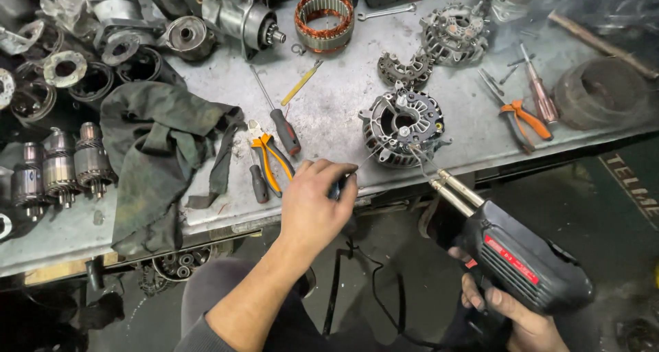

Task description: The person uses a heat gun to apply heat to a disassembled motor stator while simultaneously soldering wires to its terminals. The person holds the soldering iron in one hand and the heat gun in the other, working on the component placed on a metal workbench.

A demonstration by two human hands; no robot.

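My right hand (511,318) grips a black soldering gun (515,256) with a red label. Its two metal prongs and wire tip reach up to the near side of a round alternator rear housing (401,125) that lies on the grey metal bench (329,111). My left hand (312,204) rests at the bench's front edge, left of the housing. Its fingers pinch a thin strand of solder wire that runs toward the gun's tip. A black cord hangs below the bench between my hands.
Orange-handled pliers (271,156) and a red-handled screwdriver (281,125) lie just beyond my left hand, beside a dark green rag (161,153). A copper stator ring (324,19), another alternator housing (453,29), more pliers (522,118) and several armatures (58,166) crowd the bench.
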